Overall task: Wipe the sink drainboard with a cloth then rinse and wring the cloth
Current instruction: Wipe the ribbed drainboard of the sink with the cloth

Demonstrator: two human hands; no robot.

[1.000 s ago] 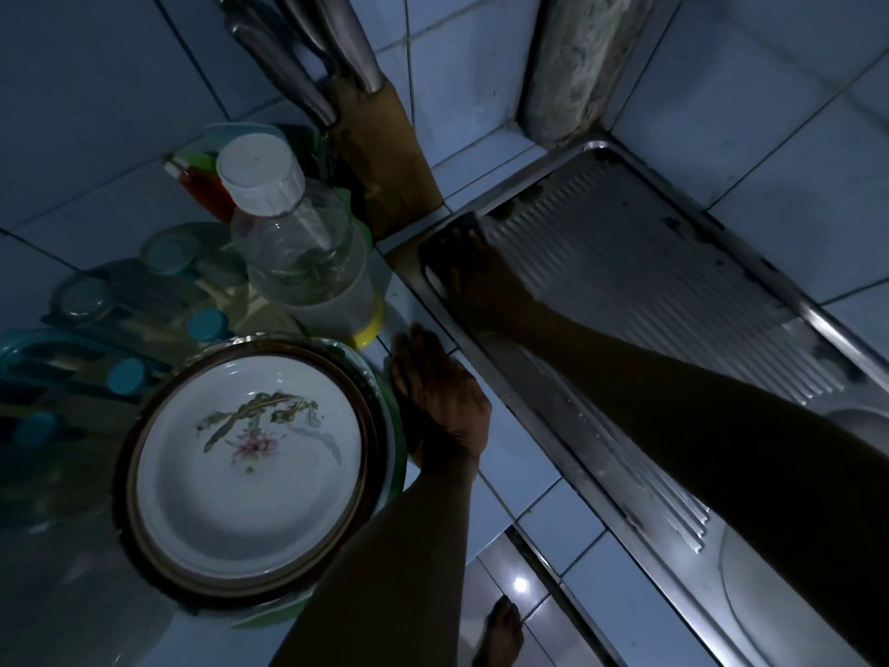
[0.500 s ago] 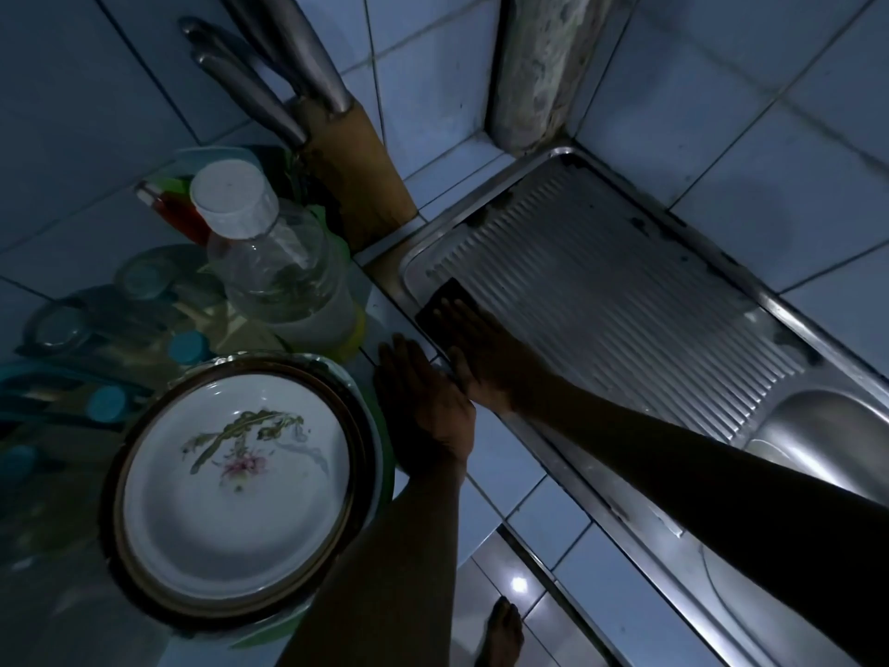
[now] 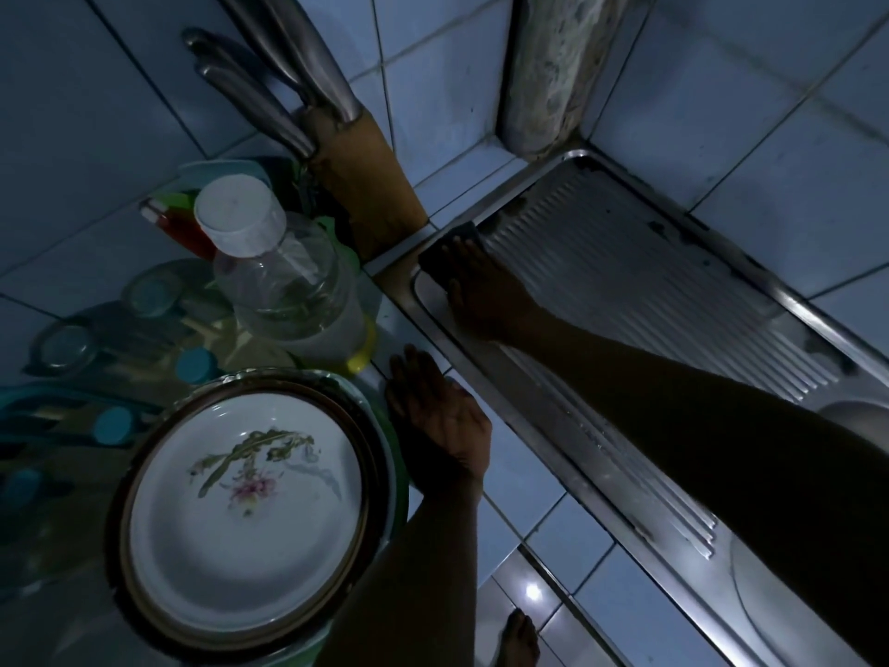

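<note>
The right hand (image 3: pixel 486 293) lies flat on the drainboard (image 3: pixel 640 286), fingers stretched out and pressing a dark cloth (image 3: pixel 450 247) against the metal at its near-left corner. The grip is not closed around the cloth; the palm and fingers pin it down, and only the cloth's far edge shows past the fingertips. The right forearm crosses the ribbed steel from the lower right.

The left hand (image 3: pixel 440 426) rests open, palm down, on the tiled worktop (image 3: pixel 519 479) just left of the drainboard's rim, holding nothing. It sits beside a plate (image 3: pixel 240 512) with a flower print, which lies on top of a stack of dishes.

Behind the plate stands a clear bottle (image 3: pixel 284 281) with a white cap, and behind that a wooden knife block (image 3: pixel 361 185) with steel handles sticking out, just beside the drainboard's corner. Jars with blue lids crowd the left edge, too dim to make out well. The walls are pale tile, and a rough pipe (image 3: pixel 548 69) runs up the corner. The sink bowl (image 3: pixel 856 411) shows at the right edge. The room is dark. A bare foot (image 3: pixel 519 640) shows on the floor below.
</note>
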